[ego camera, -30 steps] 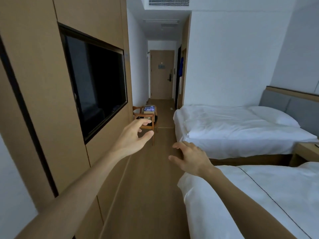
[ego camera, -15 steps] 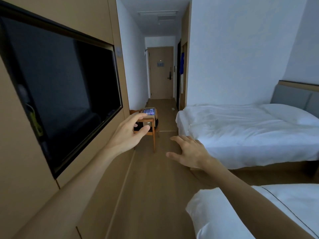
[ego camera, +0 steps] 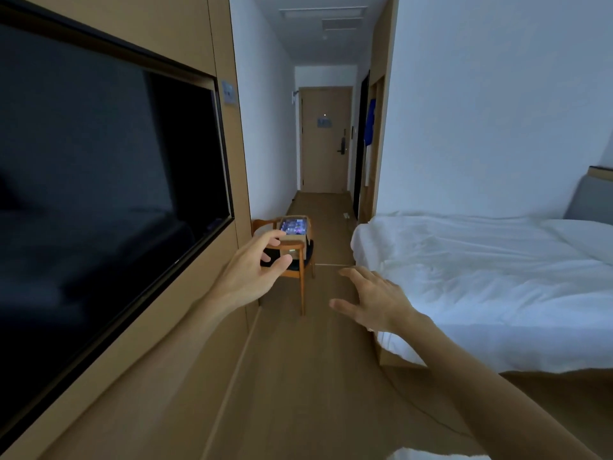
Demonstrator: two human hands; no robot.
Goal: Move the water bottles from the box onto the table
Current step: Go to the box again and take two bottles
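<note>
Box [ego camera: 294, 228] — cardboard, open-topped, on chair [ego camera: 300, 260]

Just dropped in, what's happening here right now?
A person stands in a hotel-style room with both arms stretched forward, holding nothing. The left hand has loosely curled fingers; the right hand is spread flat, palm down. The cardboard box sits ahead on a wooden chair against the left wall, out of reach of both hands. Its contents show only as a bluish blur. No bottle has been taken out, and no table is in view.
</note>
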